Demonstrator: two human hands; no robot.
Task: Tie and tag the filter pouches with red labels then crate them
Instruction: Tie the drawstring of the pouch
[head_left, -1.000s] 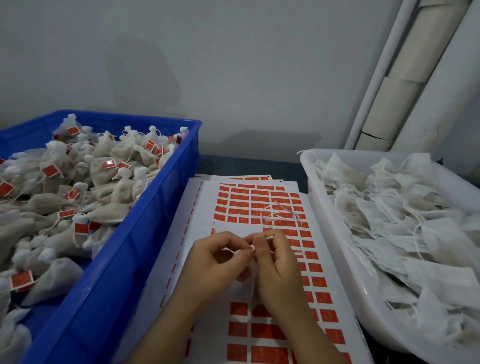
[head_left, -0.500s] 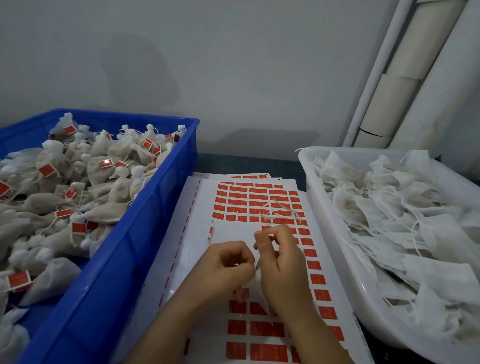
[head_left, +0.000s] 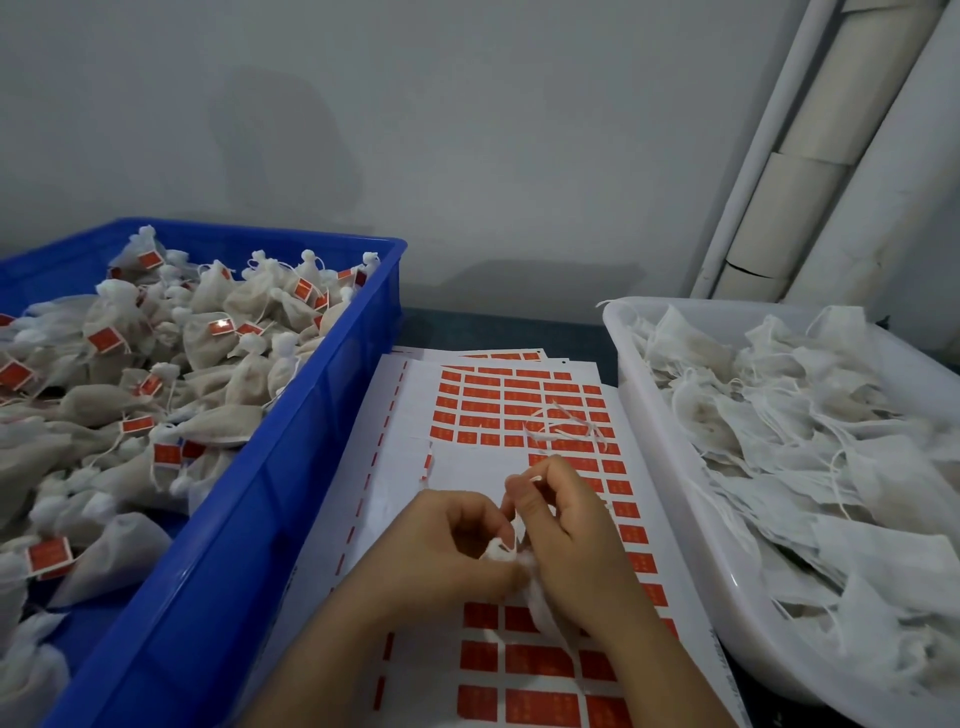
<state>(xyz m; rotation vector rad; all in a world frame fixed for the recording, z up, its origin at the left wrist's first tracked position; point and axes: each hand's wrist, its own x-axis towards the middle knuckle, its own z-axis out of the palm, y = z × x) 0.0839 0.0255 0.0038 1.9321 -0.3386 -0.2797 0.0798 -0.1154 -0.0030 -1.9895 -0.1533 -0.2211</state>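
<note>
A small white filter pouch (head_left: 537, 605) is held between both hands above the sheet of red labels (head_left: 519, 410). My left hand (head_left: 447, 545) grips its gathered neck with curled fingers. My right hand (head_left: 566, 540) pinches the pouch's thin white string between thumb and fingertips. Most of the pouch is hidden by the hands. On the left, the blue crate (head_left: 291, 467) is full of tied pouches with red tags. The white tub (head_left: 670, 483) on the right holds flat untied pouches.
A loose tangle of white string (head_left: 563, 428) lies on the label sheet beyond my hands. More label sheets are stacked beneath. A grey wall rises behind, with white pipes (head_left: 795, 171) leaning at the right corner.
Both hands have moved nearer to me and lower over the sheet. The left fingers have curled round the pouch neck, and the white pouch now shows between the hands.
</note>
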